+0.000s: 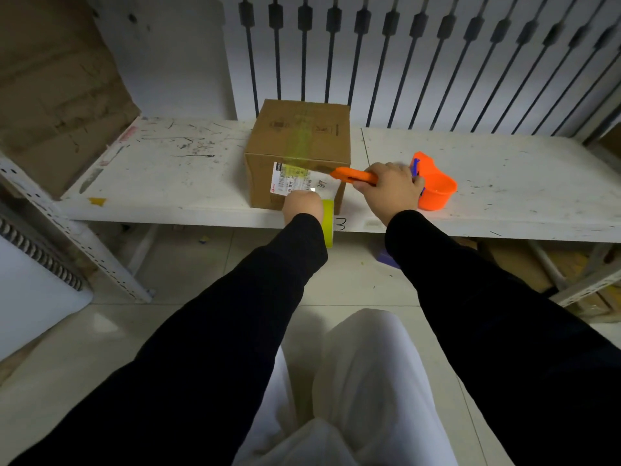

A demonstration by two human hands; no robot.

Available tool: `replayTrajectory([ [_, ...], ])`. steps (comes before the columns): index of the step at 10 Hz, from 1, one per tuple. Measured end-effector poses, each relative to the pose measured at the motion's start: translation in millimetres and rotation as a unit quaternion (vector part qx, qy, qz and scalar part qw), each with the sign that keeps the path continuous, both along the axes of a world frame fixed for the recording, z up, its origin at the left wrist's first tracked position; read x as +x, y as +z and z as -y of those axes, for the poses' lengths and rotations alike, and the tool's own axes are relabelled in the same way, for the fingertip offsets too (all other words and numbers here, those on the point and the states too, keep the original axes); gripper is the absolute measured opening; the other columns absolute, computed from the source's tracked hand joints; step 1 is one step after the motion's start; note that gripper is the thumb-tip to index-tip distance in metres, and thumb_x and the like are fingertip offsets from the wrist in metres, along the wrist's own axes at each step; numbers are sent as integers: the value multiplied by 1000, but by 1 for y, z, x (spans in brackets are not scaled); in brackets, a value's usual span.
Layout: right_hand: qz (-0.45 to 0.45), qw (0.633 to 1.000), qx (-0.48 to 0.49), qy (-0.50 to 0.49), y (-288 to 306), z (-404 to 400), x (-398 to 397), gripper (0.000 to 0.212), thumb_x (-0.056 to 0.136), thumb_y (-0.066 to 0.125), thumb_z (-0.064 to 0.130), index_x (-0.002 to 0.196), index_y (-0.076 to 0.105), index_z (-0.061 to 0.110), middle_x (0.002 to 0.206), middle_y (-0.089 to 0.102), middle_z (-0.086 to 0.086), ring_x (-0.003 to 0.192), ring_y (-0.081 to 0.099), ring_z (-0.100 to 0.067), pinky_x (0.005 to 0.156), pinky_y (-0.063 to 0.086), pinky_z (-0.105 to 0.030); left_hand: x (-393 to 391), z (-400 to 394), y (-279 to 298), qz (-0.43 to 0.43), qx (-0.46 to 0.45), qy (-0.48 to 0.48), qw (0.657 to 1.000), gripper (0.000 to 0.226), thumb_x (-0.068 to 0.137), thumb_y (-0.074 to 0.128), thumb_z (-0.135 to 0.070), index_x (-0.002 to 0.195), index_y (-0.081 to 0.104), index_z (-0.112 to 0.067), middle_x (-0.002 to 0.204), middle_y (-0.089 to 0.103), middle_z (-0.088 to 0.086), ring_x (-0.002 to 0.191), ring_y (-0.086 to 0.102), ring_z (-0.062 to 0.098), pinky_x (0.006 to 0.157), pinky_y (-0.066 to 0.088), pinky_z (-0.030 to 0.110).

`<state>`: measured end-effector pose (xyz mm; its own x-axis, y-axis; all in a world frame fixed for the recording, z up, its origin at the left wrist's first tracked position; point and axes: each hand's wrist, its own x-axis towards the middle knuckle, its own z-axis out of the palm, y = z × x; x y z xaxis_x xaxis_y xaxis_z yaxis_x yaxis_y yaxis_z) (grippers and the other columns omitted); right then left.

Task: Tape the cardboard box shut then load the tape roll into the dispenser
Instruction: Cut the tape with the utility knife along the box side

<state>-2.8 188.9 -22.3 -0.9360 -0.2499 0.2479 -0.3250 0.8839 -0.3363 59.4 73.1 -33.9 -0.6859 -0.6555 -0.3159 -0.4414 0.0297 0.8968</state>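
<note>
A person in black sleeves works at a scuffed white table (188,169), where a cardboard box (297,136) stands near the front edge with a strip of yellow-green tape (297,142) running over its top and down the near face onto a white label (295,179). The left hand (302,205), at about 6 o'clock from the box, is clenched around the tape roll (328,223), which hangs just past the table's edge with its tape apparently stretched up to the box. The right hand (391,188), at 4 o'clock from the box, grips an orange cutter (358,176) with its tip at the box's near right corner, beside the taut tape. The orange dispenser (435,186) lies on the table at 3 o'clock, just behind that hand and not yet loaded. The cut looks imminent; if the left hand lets the tape slacken, the blade may snag and tear unevenly, or the loose end may fold back on itself. A slip could also bring the tip toward the left fingers, which sit close below it.
</note>
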Motion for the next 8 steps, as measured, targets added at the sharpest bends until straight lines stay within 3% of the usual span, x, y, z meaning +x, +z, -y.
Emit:
replayTrajectory([
  [1, 72, 985, -151, -37, -6, -16, -3, 26, 86, 54, 44, 97, 62, 21, 95, 62, -6, 99, 53, -27, 93, 29, -43, -5, -20, 7, 8, -24, -35, 999, 35, 94, 42, -15, 120, 58, 3, 126, 60, 19, 118, 55, 32, 95, 43, 33],
  [2, 151, 941, -297, -59, -13, -25, -10, 18, 86, 55, 41, 84, 53, 23, 80, 56, -3, 82, 52, -23, 88, 32, -39, -17, -38, 14, -15, -50, -81, 995, 33, 94, 43, -15, 116, 61, 3, 122, 62, 19, 112, 56, 32, 88, 42, 30],
  [3, 212, 891, -395, -77, -19, -35, -20, 18, 86, 60, 28, 91, 56, 10, 80, 54, -7, 77, 52, -22, 75, 40, -34, -25, -57, 19, -43, -59, -110, 991, 21, 90, 48, -11, 94, 67, -3, 95, 57, 17, 88, 48, 27, 75, 34, 25],
  [4, 277, 867, -404, -87, -30, -46, -33, 8, 85, 56, 11, 93, 56, 11, 91, 54, -8, 87, 50, -22, 77, 44, -32, -38, -71, 16, -53, -55, -137, 988, 16, 87, 55, -13, 102, 63, -15, 109, 58, 14, 103, 52, 28, 82, 36, 25],
  [5, 312, 846, -422, -95, -38, -55, -45, 14, 88, 47, 4, 98, 43, 13, 75, 45, 3, 77, 49, -19, 63, 44, -25, -52, -80, 11, -46, -87, -166, 981, 44, 87, 56, -10, 130, 48, -14, 131, 53, 8, 119, 51, 26, 86, 40, 25],
  [6, 324, 860, -384, -95, -44, -55, -54, 19, 87, 43, -1, 101, 41, 12, 70, 38, 2, 66, 45, -17, 58, 39, -27, -67, -82, 1, -40, -171, -212, 961, 48, 88, 53, -4, 134, 42, -15, 134, 52, 10, 120, 52, 28, 92, 43, 29],
  [7, 280, 895, -334, -92, -52, -47, -66, 12, 84, 44, -1, 89, 46, 10, 64, 38, 0, 61, 43, -19, 55, 36, -26, -83, -79, -13, -29, -238, -235, 942, 51, 88, 52, -2, 135, 42, -16, 136, 51, 9, 122, 51, 29, 101, 45, 35],
  [8, 265, 895, -351, -79, -63, -41, -79, 1, 86, 49, 12, 86, 49, 11, 68, 49, -5, 63, 49, -23, 56, 43, -28, -99, -74, -28, -16, -316, -267, 911, 54, 87, 53, -1, 137, 42, -18, 139, 50, 9, 127, 48, 29, 108, 40, 39],
])
